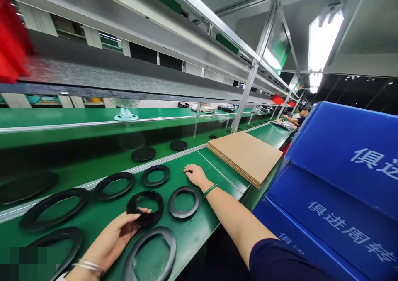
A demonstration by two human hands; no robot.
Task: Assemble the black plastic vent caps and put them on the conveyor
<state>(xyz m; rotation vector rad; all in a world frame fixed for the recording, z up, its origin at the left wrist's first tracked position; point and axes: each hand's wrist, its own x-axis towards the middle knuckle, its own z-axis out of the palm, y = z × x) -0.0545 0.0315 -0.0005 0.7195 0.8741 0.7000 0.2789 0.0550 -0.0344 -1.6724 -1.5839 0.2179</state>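
My left hand (120, 233) grips a glossy black ring (157, 209) at its lower left edge, thumb on the near side and fingertips showing through the opening. The ring is tilted up above the green work surface. My right hand (195, 175), with a green bangle at the wrist, is low over the surface, its fingers curled together. Whatever they may hold is hidden. Closest to it lies a grey-black ring (172, 211). Another black ring (144, 177) lies further left, and a larger ring (127, 268) is at the near edge.
Several more black rings, such as one ring (98, 193), lie at left. Black discs (143, 154) rest on the green belt behind. Flat cardboard (245, 152) is stacked ahead. Blue boxes (342, 148) stand at right. A metal shelf (139, 79) runs overhead. Another person (301, 117) is far off.
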